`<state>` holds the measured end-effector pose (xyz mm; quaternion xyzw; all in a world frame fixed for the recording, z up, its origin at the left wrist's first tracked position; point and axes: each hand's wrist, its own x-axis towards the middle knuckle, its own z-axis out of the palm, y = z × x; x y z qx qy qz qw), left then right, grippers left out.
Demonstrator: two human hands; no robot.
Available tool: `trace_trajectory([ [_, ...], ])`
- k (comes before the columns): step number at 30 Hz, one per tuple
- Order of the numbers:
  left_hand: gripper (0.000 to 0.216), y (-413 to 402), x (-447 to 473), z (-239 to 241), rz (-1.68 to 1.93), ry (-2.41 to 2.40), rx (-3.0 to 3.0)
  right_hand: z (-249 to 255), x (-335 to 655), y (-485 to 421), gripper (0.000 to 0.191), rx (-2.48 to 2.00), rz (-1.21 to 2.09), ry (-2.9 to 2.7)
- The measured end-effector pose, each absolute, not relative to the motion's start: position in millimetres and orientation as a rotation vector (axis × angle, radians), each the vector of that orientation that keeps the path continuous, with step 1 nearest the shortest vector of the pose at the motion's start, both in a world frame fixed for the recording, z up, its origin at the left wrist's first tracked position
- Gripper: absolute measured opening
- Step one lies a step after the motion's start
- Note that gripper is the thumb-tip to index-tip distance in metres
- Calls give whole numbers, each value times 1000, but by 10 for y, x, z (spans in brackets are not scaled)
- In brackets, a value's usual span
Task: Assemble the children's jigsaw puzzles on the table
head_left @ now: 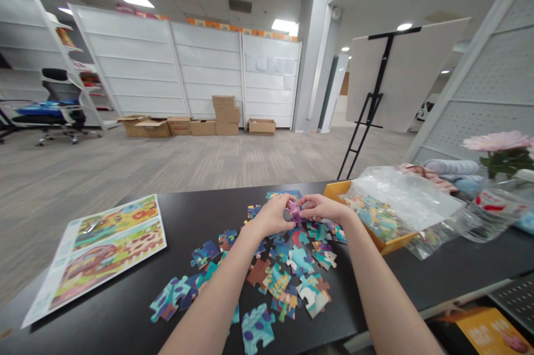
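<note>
At the far side of a spread of jigsaw pieces, my two hands meet over the black table. My left hand [271, 216] curls its thumb and fingers around a purple puzzle piece [296, 212]. From the other side, my right hand [323, 208] pinches the same piece with its fingertips. Whether a second piece sits in the left grip is hard to make out. Loose puzzle pieces [301, 260], mostly teal, blue and brown, lie scattered and partly overlapping below my hands and between my forearms. A blue piece with dark spots [257, 328] lies nearest to me.
On the left lies a printed picture sheet [112, 249]. A yellow box [387, 245] at the right holds more pieces under clear plastic [409, 193]. Beyond it stand a clear plastic bottle [492, 213], rolled cloths [450, 167] and a pink flower [498, 141].
</note>
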<state>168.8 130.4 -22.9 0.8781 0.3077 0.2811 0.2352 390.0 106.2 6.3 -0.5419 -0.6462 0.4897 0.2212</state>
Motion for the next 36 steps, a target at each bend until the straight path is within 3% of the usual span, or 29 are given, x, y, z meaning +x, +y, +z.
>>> trace_trajectory([
  [3, 60, 1300, 1703, -233, 742, 861, 2454, -3, 3932, 1116, 51, -1526, 1335, -1742],
  [9, 43, 1288, 1677, -308, 621, 1148, 2675, -232, 4118, 1315, 36, -1802, 821, -1596],
  [15, 40, 1295, 1655, -432, 498, 1204, 2717, -382, 4141, 1439, 28, -1812, 664, -1642],
  [24, 39, 1293, 1668, -416, 488, 1229, 2703, -428, 3975, 1483, 29, -1837, 367, -1807],
  [36, 41, 1293, 1664, -423, 504, 1222, 2700, -427, 3962, 1438, 34, -1844, 234, -1896],
])
